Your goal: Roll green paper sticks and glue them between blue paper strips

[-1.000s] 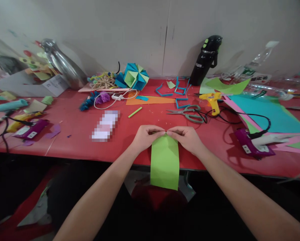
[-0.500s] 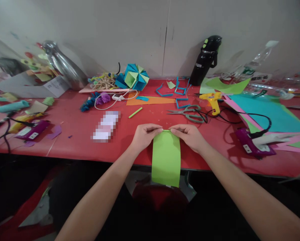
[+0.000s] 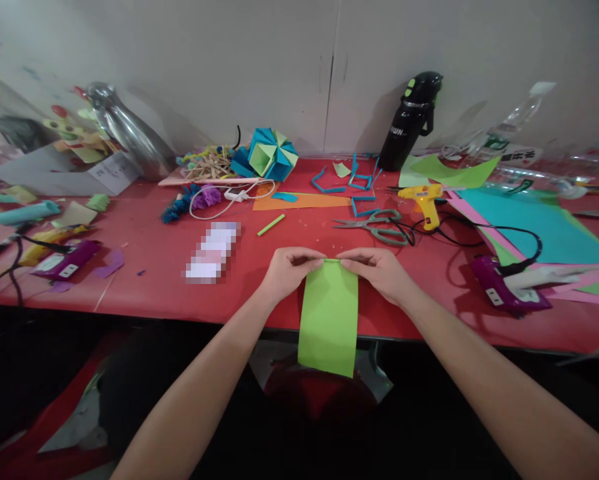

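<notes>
A lime-green sheet of paper (image 3: 328, 320) hangs from my fingers over the table's front edge, its upper edge rolled into a thin tube. My left hand (image 3: 290, 272) pinches the left end of that rolled edge between thumb and fingers. At the right end, my right hand (image 3: 375, 268) pinches it the same way, the fingertips close to those of the left. Beyond my hands lies a narrow green paper tube (image 3: 271, 225). Grey-handled scissors (image 3: 379, 225) rest open a little farther right.
A yellow glue gun (image 3: 424, 203) and a purple power strip (image 3: 507, 287) with cords lie to the right, near coloured paper sheets (image 3: 539, 223). A phone-shaped blurred item (image 3: 213, 253) sits left. Behind stand a black bottle (image 3: 412, 123), a steel flask (image 3: 129, 133) and a blue-green paper ball (image 3: 272, 155).
The sheet's hanging lower end has swung slightly left and downward. Both hands keep their pinch on the rolled edge in nearly the same place.
</notes>
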Action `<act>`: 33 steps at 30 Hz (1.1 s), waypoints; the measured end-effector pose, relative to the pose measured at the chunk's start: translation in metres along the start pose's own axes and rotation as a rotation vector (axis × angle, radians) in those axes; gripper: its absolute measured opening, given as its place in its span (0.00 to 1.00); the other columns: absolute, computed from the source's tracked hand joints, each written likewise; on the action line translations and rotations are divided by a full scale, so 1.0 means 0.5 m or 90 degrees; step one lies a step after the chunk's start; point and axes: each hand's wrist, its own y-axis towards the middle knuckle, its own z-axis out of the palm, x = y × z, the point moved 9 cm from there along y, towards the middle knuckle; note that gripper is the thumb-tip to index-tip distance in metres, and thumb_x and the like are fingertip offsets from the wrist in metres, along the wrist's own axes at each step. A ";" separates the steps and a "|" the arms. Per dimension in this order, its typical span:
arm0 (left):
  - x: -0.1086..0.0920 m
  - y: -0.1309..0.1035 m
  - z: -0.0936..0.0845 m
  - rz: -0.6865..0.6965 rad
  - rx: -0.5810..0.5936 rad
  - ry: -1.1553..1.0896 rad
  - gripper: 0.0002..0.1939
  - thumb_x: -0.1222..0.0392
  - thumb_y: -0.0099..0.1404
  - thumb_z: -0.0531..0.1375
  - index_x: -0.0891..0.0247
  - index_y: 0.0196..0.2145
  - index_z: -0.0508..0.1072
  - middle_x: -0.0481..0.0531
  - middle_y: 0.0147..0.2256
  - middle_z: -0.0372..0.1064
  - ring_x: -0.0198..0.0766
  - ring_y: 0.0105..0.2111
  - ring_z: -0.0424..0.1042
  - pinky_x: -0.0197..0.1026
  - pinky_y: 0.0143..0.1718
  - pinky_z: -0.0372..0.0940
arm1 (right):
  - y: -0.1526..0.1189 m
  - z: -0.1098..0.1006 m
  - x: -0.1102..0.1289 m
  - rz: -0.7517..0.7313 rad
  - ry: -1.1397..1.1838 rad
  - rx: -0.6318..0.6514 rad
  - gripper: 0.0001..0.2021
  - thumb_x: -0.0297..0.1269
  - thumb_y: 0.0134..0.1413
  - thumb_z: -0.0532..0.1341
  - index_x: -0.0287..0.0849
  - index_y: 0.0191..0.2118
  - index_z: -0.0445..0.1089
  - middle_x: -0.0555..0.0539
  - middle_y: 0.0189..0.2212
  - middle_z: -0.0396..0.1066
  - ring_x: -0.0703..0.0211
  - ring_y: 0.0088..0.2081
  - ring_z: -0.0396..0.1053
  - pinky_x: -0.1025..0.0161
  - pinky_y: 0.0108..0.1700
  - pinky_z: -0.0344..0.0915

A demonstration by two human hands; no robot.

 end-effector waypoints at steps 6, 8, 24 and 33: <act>0.003 0.001 -0.001 -0.007 -0.003 -0.020 0.09 0.57 0.57 0.68 0.62 0.36 0.82 0.55 0.37 0.80 0.44 0.39 0.78 0.45 0.44 0.73 | -0.002 -0.003 -0.004 -0.006 0.003 -0.024 0.13 0.43 0.46 0.70 0.46 0.39 0.80 0.45 0.35 0.80 0.54 0.37 0.75 0.55 0.43 0.71; 0.002 0.001 -0.002 -0.006 -0.005 -0.024 0.09 0.58 0.56 0.68 0.62 0.36 0.82 0.55 0.37 0.80 0.44 0.40 0.78 0.45 0.44 0.73 | -0.003 -0.004 -0.004 -0.005 0.006 -0.030 0.13 0.43 0.46 0.71 0.45 0.39 0.80 0.46 0.35 0.80 0.55 0.36 0.75 0.56 0.42 0.71; -0.010 -0.001 0.007 -0.028 0.019 -0.005 0.12 0.56 0.56 0.69 0.64 0.37 0.81 0.55 0.37 0.80 0.44 0.39 0.78 0.42 0.43 0.73 | -0.008 0.006 0.013 -0.049 -0.061 -0.037 0.11 0.45 0.49 0.69 0.46 0.37 0.79 0.46 0.35 0.79 0.55 0.34 0.74 0.59 0.37 0.69; -0.007 0.001 0.014 -0.009 0.047 -0.005 0.12 0.56 0.56 0.69 0.64 0.37 0.82 0.55 0.36 0.80 0.43 0.38 0.78 0.41 0.41 0.72 | -0.007 0.005 0.010 -0.036 -0.065 -0.035 0.12 0.45 0.48 0.70 0.45 0.38 0.79 0.45 0.34 0.79 0.56 0.34 0.74 0.59 0.37 0.69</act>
